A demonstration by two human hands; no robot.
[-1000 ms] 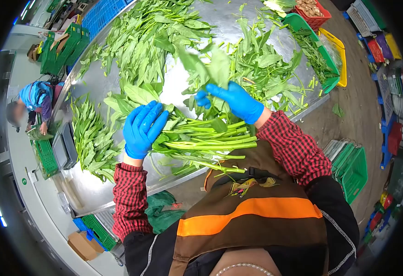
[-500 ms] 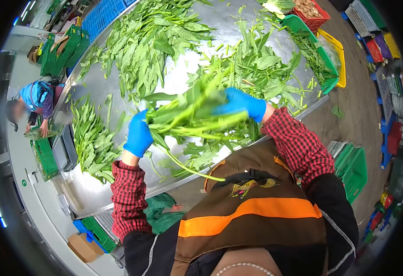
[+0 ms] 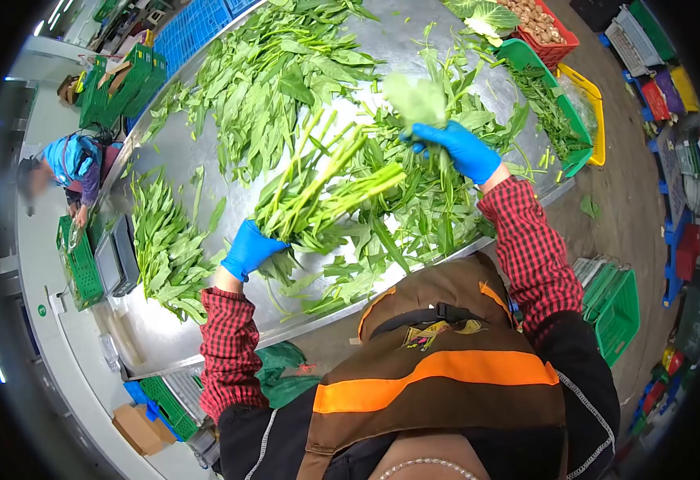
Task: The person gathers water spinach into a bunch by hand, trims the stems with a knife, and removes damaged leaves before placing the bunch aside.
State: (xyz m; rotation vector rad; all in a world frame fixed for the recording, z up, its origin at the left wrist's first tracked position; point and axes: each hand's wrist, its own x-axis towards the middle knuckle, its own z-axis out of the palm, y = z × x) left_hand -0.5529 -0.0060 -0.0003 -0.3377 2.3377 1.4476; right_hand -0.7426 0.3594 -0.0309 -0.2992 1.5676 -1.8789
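A bunch of leafy green stems (image 3: 326,188) is gripped in my blue-gloved left hand (image 3: 252,250), its cut ends pointing up and right. My blue-gloved right hand (image 3: 458,150) pinches a few leaves (image 3: 418,100), blurred by motion, away from the bunch. Beneath both hands lie loose leaves and stems (image 3: 438,208) on the metal table (image 3: 286,320). A large leafy pile (image 3: 262,88) spreads over the far side, and a smaller one (image 3: 162,248) lies on the left.
At the right edge stand a green crate (image 3: 578,152) of greens, a yellow crate (image 3: 598,120) and a red crate (image 3: 562,50) of brown produce. A co-worker (image 3: 78,164) in blue is at the far left, by a green basket (image 3: 86,276).
My right hand has moved away from the bunch, rightward and slightly up, with leaves in its fingers. The bunch in my left hand now points more upward. The co-worker's hands have shifted slightly.
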